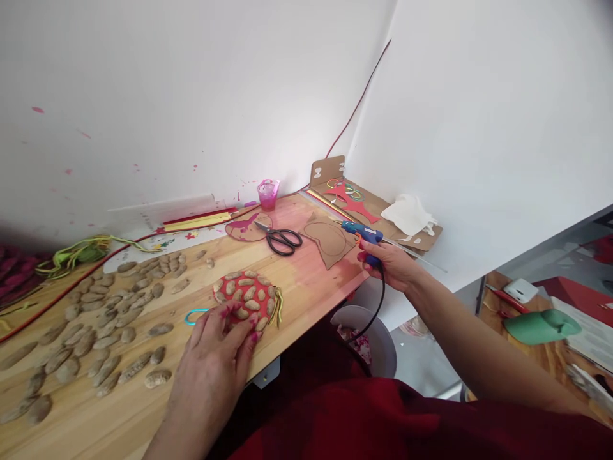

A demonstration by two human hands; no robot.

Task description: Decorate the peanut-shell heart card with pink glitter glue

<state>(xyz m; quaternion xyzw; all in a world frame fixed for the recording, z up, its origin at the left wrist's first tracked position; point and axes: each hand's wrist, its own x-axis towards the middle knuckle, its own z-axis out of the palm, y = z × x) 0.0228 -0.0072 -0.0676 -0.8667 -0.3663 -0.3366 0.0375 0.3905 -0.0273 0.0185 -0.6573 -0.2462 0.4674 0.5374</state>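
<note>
My left hand [218, 348] rests at the near edge of a red disc [242, 295] covered with unshelled peanuts. Its fingers are bent together over the disc's lower side, and they hide part of it. Yellow-green strands [278, 306] hang at the disc's right side, and a blue loop [195, 316] sticks out at the left. In my right hand [385, 262] is a blue hot glue gun [361, 231], fingers wrapped round the handle, nozzle pointing left above a brown cardboard piece [330, 243]. Many loose peanuts [108, 313] lie across the left of the wooden table.
Black-handled scissors [283, 241] lie behind the disc, partly over a pink-stained cardboard piece [239, 229]. A cup of pink liquid [267, 195] stands by the wall. White cloth [409, 214] and red cutouts [354, 203] lie at the right corner. Below is a bin [385, 338].
</note>
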